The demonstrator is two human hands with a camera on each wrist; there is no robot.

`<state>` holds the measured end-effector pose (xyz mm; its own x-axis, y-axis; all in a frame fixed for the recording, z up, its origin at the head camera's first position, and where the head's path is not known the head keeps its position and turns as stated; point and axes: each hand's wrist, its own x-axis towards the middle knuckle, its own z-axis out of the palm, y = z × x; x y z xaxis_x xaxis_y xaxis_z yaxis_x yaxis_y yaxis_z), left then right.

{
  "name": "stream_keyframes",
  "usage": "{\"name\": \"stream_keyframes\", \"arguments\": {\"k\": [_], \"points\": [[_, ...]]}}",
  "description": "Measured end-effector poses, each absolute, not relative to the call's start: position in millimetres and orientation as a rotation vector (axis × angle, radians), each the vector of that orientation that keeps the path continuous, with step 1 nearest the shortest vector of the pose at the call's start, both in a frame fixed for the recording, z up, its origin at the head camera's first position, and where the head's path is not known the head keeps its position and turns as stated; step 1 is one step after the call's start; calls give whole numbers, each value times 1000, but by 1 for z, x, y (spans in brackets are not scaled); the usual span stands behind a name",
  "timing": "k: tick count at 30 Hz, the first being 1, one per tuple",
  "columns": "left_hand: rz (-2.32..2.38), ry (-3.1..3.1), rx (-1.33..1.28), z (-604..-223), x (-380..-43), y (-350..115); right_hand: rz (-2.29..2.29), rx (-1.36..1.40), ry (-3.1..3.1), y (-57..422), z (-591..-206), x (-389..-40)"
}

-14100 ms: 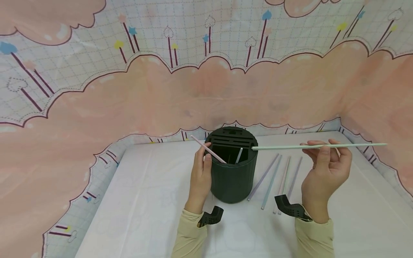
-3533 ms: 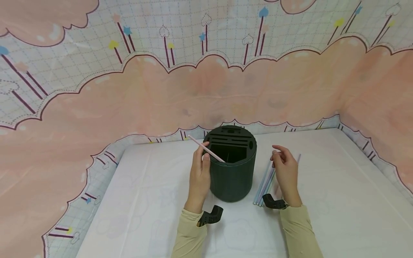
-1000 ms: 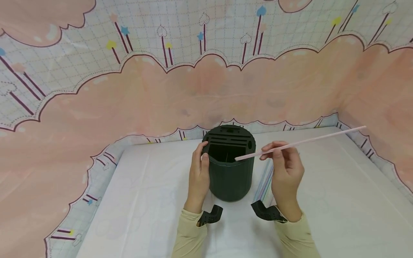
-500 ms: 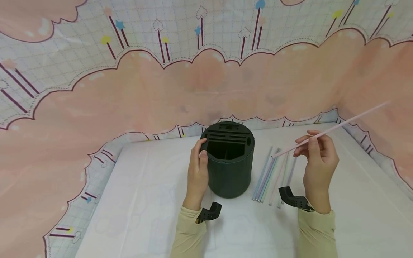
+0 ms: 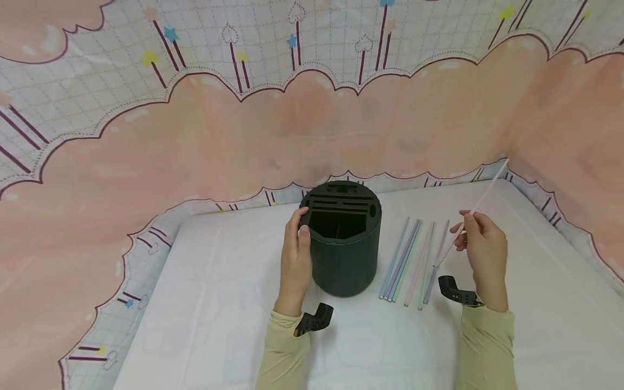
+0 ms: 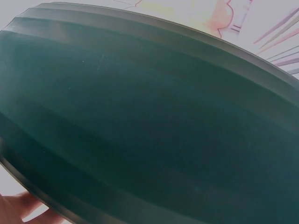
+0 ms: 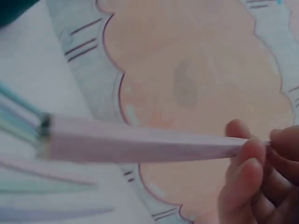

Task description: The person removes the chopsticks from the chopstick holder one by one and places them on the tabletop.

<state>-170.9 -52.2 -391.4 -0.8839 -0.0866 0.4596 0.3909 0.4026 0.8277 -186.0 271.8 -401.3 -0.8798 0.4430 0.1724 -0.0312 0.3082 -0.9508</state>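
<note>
My left hand (image 5: 294, 265) grips the left side of a dark green round pencil holder (image 5: 345, 268), with the index fingertip at its rim and the thumb on its wall. The holder's ribbed wall (image 6: 149, 112) fills most of the left wrist view; fingers (image 6: 23, 205) show at the lower left. My right hand (image 5: 485, 252) pinches a slim pink pencil (image 5: 487, 192) between thumb and fingers, slanted with its lower end over the row. In the right wrist view, the pencil's faceted shaft (image 7: 117, 142) points left, towards several pastel pencils (image 5: 402, 265) lying on the table.
The white-covered table (image 5: 219, 281) is backed by a peach cloud-patterned cloth (image 5: 253, 141), which also runs along its sides. The holder has slots and a small round hole behind its large front compartment (image 5: 336, 225), where no pencil shows.
Earlier a pink pencil leaned in the holder beside my left hand; it is gone from there. My right hand has carried the pink pencil rightward from the holder and tilted it more steeply.
</note>
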Motion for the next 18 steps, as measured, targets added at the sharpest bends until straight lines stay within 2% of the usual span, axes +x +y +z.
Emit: {"name": "stream_keyframes", "arguments": {"k": [8,18], "points": [[-1506,-2223,-261,-390,-170,-53,1377,-419,-2594,293,-435,-197],[-1500,-2212,-278,-390,-171,-52,1273,-329,-2881,298,-449,-194]]}}
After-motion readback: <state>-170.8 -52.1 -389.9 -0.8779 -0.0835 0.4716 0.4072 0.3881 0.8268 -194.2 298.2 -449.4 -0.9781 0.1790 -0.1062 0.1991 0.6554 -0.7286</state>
